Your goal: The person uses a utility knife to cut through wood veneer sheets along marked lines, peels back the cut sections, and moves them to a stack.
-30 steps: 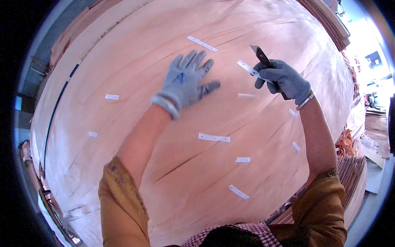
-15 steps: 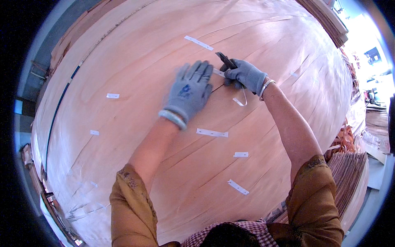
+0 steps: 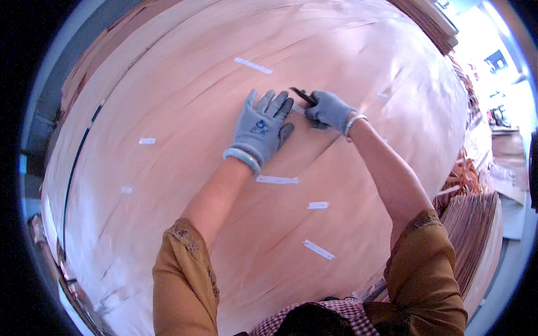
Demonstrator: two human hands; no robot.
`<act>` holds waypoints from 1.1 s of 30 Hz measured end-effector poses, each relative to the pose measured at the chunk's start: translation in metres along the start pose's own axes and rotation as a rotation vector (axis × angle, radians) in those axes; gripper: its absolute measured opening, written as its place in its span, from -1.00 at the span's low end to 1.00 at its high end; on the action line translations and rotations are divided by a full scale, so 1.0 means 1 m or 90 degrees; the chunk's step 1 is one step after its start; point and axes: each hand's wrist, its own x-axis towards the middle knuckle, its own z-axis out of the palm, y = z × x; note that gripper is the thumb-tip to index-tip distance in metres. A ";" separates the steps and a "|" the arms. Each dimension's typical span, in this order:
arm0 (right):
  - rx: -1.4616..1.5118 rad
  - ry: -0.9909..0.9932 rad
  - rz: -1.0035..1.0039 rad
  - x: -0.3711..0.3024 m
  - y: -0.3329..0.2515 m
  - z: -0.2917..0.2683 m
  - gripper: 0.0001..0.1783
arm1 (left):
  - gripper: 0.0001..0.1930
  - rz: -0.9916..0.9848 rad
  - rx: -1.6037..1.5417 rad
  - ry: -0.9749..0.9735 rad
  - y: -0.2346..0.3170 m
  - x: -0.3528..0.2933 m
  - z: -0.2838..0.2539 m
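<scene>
A broad sheet of pale wood veneer (image 3: 185,263) lies under both hands, with several short white tape strips on it, such as one farther off (image 3: 253,65) and one nearer (image 3: 277,180). My left hand (image 3: 259,131), in a grey glove, rests on the veneer with its fingers outstretched. To its right, my gloved right hand (image 3: 332,111) is closed around a dark cutter knife (image 3: 302,96) whose tip points up and left. Between the hands, a short tape strip (image 3: 298,110) shows in part, its end hidden by the right fingers.
Stacked veneer sheets (image 3: 472,235) stand at the lower right, with orange-brown veneer scraps (image 3: 464,175) beyond them. Another stack (image 3: 428,25) is at the upper right. Toward the left side, a dark strip (image 3: 77,159) runs along the sheet.
My left hand has slowed to rest on the veneer. The loose curl of tape that hung below my right hand is out of sight. The view has shifted slightly.
</scene>
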 end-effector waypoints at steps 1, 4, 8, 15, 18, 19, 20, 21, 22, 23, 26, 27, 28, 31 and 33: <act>-0.001 -0.003 0.013 0.000 -0.004 -0.003 -0.86 | -0.49 -0.016 -0.020 -0.037 0.002 0.001 0.001; -0.102 0.125 -0.006 -0.008 -0.009 0.007 -0.79 | -0.49 -0.060 -0.040 -0.147 0.006 0.000 -0.007; 0.035 0.055 0.101 -0.038 -0.016 0.000 -0.78 | -0.50 -0.073 -0.010 -0.240 0.010 0.008 -0.026; 0.034 -0.070 0.055 -0.078 -0.036 0.015 -0.79 | -0.49 -0.111 -0.008 -0.285 0.017 0.011 -0.018; 0.051 -0.078 0.025 -0.105 -0.028 -0.016 -0.84 | -0.49 -0.117 -0.025 -0.261 0.021 0.009 -0.014; 0.051 -0.084 0.013 -0.106 -0.005 -0.034 -0.84 | -0.48 -0.111 -0.024 -0.253 0.026 0.012 -0.012; 0.054 -0.093 0.002 -0.105 0.023 -0.054 -0.84 | -0.49 -0.099 -0.033 -0.271 0.031 0.016 -0.014; 0.024 -0.109 -0.041 -0.107 0.034 -0.074 -0.82 | -0.49 -0.111 -0.026 -0.273 0.026 0.011 -0.018; 0.065 -0.112 -0.023 -0.111 0.058 -0.103 -0.81 | -0.49 -0.110 -0.031 -0.266 0.030 0.014 -0.017; 0.049 -0.100 -0.048 -0.108 0.072 -0.128 -0.77 | -0.49 -0.118 -0.027 -0.272 0.029 0.011 -0.017; 0.085 -0.003 0.026 -0.087 0.136 -0.218 -0.65 | -0.49 -0.094 0.000 -0.270 0.032 0.012 -0.015; 0.020 0.017 0.026 -0.071 0.158 -0.244 -0.75 | -0.49 -0.081 0.007 -0.263 0.032 0.013 -0.010; -0.022 0.035 0.041 -0.055 0.148 -0.260 -0.84 | -0.49 -0.081 0.025 -0.259 0.028 0.009 -0.011; 0.110 0.000 -0.075 -0.013 0.154 -0.288 -0.87 | -0.51 -0.088 0.055 -0.260 0.035 0.018 -0.022; 0.150 -0.009 -0.103 0.005 0.145 -0.273 -0.75 | -0.54 -0.116 0.047 -0.280 0.040 0.028 -0.041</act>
